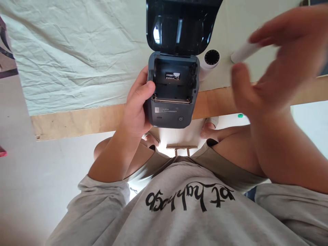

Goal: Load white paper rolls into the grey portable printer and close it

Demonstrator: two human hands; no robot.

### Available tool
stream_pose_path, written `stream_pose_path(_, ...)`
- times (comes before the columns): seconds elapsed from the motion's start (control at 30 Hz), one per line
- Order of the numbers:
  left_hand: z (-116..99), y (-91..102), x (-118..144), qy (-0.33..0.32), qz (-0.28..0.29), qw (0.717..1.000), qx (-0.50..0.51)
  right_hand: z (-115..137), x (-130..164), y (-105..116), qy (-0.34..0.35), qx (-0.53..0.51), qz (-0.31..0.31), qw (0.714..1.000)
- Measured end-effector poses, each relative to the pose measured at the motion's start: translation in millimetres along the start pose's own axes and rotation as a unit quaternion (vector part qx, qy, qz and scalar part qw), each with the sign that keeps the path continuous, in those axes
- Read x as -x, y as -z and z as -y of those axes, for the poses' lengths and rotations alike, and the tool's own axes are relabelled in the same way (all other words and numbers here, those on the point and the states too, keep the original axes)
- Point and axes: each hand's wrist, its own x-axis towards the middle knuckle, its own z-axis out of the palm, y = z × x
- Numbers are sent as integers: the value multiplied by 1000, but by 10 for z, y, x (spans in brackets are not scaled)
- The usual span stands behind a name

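My left hand is wrapped round the left side of a dark grey label printer, its thumb on the rim. The printer's glossy black lid is raised, and the compartment shows a small printed sticker with no roll inside. At the right, my right hand is open and slightly blurred, thumb apart from the fingers. Its fingertips overlap the far end of a white roll; whether they touch it I cannot tell. Another white roll with a black end stands just right of the printer.
A pale, creased cloth covers the table, with a bare wooden edge along the front. My legs are below that edge, near a small wooden stool or rung. A small green object lies on the floor.
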Motion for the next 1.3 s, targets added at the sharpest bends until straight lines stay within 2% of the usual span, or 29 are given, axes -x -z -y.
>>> stream_pose_path(0.03, 15, 19, -6, -5, 12, 1000, 7, 53, 21, -85, 37, 7, 25, 999)
stream_pose_path(0.07, 30, 32, -9, -13, 16, 1000, 13, 90, 31, -173, 61, 35, 83, 994)
stream_pose_path(0.1, 43, 38, -10, -19, 12, 1000, 12, 108, 30, -255, 85, 57, 98, 990)
stream_pose_path(0.17, 59, 27, -2, -29, -1, 1000, 4, 98, 7, -377, 104, 91, 113, 984)
stream_pose_path(0.23, 59, -3, 11, -30, -19, 999, -9, 64, -20, -427, 105, 113, 102, 983)
stream_pose_path(0.33, 37, -40, 26, -24, -30, 999, -23, 52, -23, -411, 110, 111, 96, 983)
stream_pose_path(0.47, -18, -53, 33, -1, -27, 999, -33, 106, 40, -354, 61, 39, 111, 991)
stream_pose_path(0.63, -73, -91, 39, 16, -27, 999, -25, 113, 96, -296, 146, 132, 114, 974)
stream_pose_path(0.8, -75, -107, 38, 17, -29, 999, -18, 70, 95, -290, 175, 140, 158, 962)
stream_pose_path(0.9, -69, -93, 35, 19, -32, 999, -31, 53, 91, -322, 191, 157, 136, 959)
stream_pose_path(1.0, -63, -77, 36, 19, -39, 997, -57, 53, 91, -330, 189, 175, 104, 961)
stream_pose_path(1.07, -58, -70, 39, 22, -40, 997, -63, 64, 94, -308, 181, 164, 104, 964)
stream_pose_path(1.3, -67, -70, 42, 18, -29, 998, -56, 84, 113, -245, 145, 124, 164, 968)
